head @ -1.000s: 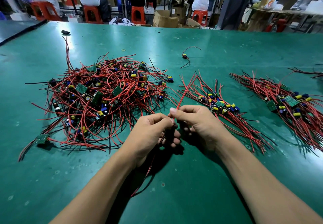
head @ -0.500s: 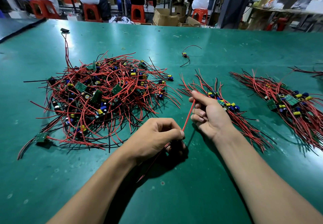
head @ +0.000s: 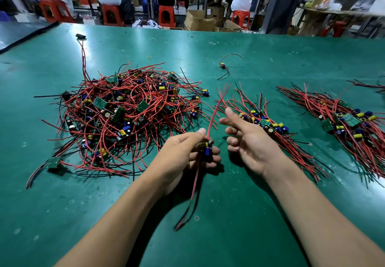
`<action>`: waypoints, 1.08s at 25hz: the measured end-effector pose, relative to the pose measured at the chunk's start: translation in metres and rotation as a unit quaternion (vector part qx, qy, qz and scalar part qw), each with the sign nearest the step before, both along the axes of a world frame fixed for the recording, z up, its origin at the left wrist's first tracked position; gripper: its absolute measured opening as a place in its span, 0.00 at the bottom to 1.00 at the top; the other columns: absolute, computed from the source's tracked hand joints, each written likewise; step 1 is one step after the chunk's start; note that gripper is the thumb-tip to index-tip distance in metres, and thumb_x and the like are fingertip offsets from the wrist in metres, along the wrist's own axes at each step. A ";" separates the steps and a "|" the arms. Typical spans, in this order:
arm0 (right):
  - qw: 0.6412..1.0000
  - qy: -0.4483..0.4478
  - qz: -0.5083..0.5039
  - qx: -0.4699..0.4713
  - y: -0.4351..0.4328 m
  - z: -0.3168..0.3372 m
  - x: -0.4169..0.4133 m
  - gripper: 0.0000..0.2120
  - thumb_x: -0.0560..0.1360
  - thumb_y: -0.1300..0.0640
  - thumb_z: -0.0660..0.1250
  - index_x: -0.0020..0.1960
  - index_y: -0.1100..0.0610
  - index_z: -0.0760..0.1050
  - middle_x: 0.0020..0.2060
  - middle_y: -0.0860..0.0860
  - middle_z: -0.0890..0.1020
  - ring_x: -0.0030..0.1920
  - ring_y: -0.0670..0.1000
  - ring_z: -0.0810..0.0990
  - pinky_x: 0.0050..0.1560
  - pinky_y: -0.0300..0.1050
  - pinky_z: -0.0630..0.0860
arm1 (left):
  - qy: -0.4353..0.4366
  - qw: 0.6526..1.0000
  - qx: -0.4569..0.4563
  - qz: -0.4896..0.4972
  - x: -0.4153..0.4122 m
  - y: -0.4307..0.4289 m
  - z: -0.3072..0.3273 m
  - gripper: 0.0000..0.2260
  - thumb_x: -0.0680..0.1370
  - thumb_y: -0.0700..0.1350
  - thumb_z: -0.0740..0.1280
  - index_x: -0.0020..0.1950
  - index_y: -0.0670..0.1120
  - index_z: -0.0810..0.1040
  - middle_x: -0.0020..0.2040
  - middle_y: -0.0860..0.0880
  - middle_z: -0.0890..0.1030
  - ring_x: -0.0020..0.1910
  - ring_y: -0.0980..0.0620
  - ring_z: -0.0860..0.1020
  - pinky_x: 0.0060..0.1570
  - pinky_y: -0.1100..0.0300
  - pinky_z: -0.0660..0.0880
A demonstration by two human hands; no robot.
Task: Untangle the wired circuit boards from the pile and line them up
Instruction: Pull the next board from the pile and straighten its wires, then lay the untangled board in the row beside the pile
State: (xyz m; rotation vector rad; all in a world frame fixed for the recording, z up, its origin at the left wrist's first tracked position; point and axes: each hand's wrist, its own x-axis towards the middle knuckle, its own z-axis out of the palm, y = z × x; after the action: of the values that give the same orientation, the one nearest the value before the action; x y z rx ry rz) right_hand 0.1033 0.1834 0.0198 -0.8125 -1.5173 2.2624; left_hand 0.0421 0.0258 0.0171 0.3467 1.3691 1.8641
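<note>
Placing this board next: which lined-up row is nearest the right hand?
The middle row, just behind the right hand; the other row lies farther right.

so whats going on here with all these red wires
A person at a green table is sorting wired circuit boards. The left hand grips one board, its red and black wires sticking out above and below the fist. The right hand is open beside it, holding nothing. A big tangled pile lies to the left, and two lined-up rows lie to the right. One stray board sits farther back.
</note>
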 end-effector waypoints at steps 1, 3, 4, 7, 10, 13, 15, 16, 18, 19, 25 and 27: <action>0.999 -0.008 0.016 0.044 -0.005 0.000 0.003 0.21 0.64 0.42 0.76 0.47 0.58 0.81 0.30 0.47 0.74 0.24 0.43 0.68 0.22 0.35 0.64 | -0.013 1.000 0.007 0.014 -0.001 0.001 0.000 0.14 0.80 0.49 0.64 0.52 0.37 0.78 0.45 0.37 0.84 0.39 0.43 0.84 0.41 0.52 0.82; 0.992 0.001 0.043 0.117 -0.016 0.000 0.008 0.16 0.69 0.47 0.77 0.47 0.57 0.79 0.30 0.46 0.77 0.24 0.43 0.72 0.23 0.35 0.68 | -0.032 0.999 0.019 0.023 -0.001 0.003 0.000 0.18 0.81 0.53 0.61 0.57 0.38 0.79 0.52 0.38 0.84 0.46 0.42 0.84 0.48 0.48 0.81; 0.983 -0.004 0.055 0.176 -0.023 0.000 0.009 0.14 0.71 0.49 0.77 0.49 0.57 0.78 0.31 0.45 0.79 0.25 0.43 0.75 0.24 0.35 0.70 | -0.041 0.999 0.024 0.020 -0.001 0.003 0.000 0.20 0.81 0.55 0.60 0.58 0.40 0.80 0.54 0.39 0.84 0.48 0.43 0.84 0.51 0.48 0.80; 0.914 -0.052 0.037 0.401 -0.033 -0.006 0.009 0.15 0.70 0.53 0.78 0.55 0.50 0.79 0.38 0.47 0.81 0.29 0.40 0.76 0.33 0.32 0.73 | -0.059 0.998 0.031 0.006 0.001 0.003 0.001 0.21 0.80 0.58 0.58 0.62 0.45 0.78 0.56 0.45 0.84 0.54 0.47 0.83 0.57 0.48 0.77; 0.876 -0.066 -0.039 0.476 -0.023 -0.005 0.009 0.15 0.73 0.54 0.76 0.59 0.52 0.82 0.41 0.45 0.84 0.32 0.41 0.76 0.38 0.26 0.71 | -0.045 0.999 0.012 0.000 0.002 0.004 0.000 0.22 0.80 0.60 0.57 0.67 0.48 0.74 0.63 0.49 0.81 0.58 0.48 0.81 0.58 0.50 0.77; 0.816 -0.134 -0.094 0.554 0.005 0.000 0.015 0.20 0.75 0.49 0.73 0.65 0.54 0.80 0.52 0.51 0.85 0.45 0.48 0.80 0.56 0.42 0.74 | -0.027 1.000 -0.008 0.000 0.000 0.005 -0.001 0.21 0.81 0.59 0.56 0.65 0.48 0.75 0.63 0.47 0.79 0.58 0.47 0.81 0.57 0.51 0.78; 0.758 -0.214 -0.106 0.607 0.018 0.001 0.019 0.22 0.76 0.48 0.71 0.67 0.54 0.78 0.58 0.56 0.82 0.57 0.57 0.79 0.62 0.52 0.73 | -0.023 1.000 -0.014 -0.001 -0.001 0.004 -0.001 0.22 0.81 0.58 0.55 0.63 0.45 0.77 0.61 0.44 0.81 0.56 0.46 0.82 0.56 0.49 0.79; 0.737 -0.234 -0.116 0.623 0.020 0.001 0.020 0.21 0.76 0.49 0.70 0.68 0.55 0.77 0.59 0.57 0.80 0.60 0.60 0.77 0.63 0.53 0.72 | -0.024 1.000 -0.016 -0.002 -0.002 0.005 -0.002 0.22 0.81 0.58 0.55 0.62 0.44 0.77 0.60 0.43 0.81 0.56 0.45 0.82 0.56 0.49 0.79; 0.736 -0.190 -0.129 0.636 0.015 -0.001 0.019 0.18 0.78 0.53 0.69 0.66 0.57 0.79 0.58 0.57 0.80 0.60 0.59 0.77 0.63 0.51 0.71 | -0.028 0.999 -0.018 -0.005 -0.002 0.005 -0.003 0.23 0.81 0.58 0.55 0.61 0.43 0.77 0.59 0.42 0.82 0.56 0.44 0.82 0.56 0.50 0.79; 0.743 -0.149 -0.118 0.641 0.009 -0.002 0.017 0.16 0.78 0.55 0.68 0.64 0.58 0.80 0.57 0.56 0.80 0.59 0.57 0.78 0.63 0.50 0.72 | -0.031 0.999 -0.016 -0.005 -0.002 0.005 -0.003 0.23 0.81 0.58 0.55 0.61 0.42 0.78 0.59 0.42 0.82 0.56 0.44 0.82 0.55 0.51 0.80; 0.721 -0.189 0.019 0.666 -0.007 -0.019 0.010 0.16 0.79 0.51 0.65 0.64 0.55 0.80 0.61 0.53 0.81 0.62 0.55 0.76 0.66 0.49 0.71 | -0.027 1.000 -0.013 -0.005 -0.005 0.006 -0.004 0.24 0.82 0.57 0.53 0.59 0.39 0.78 0.56 0.39 0.83 0.55 0.42 0.82 0.52 0.51 0.80; 0.708 -0.227 0.007 0.669 0.001 -0.020 0.011 0.18 0.80 0.51 0.64 0.66 0.56 0.79 0.65 0.53 0.79 0.65 0.57 0.73 0.68 0.50 0.68 | -0.030 0.999 -0.012 -0.004 -0.005 0.006 -0.005 0.25 0.82 0.57 0.53 0.59 0.38 0.77 0.55 0.38 0.83 0.54 0.41 0.83 0.53 0.50 0.80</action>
State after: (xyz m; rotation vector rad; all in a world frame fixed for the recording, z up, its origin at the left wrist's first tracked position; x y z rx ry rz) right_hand 0.1142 0.1843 -0.0004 -0.7821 -2.6599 0.3998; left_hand 0.0368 0.0319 0.0121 0.2809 1.3465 1.8347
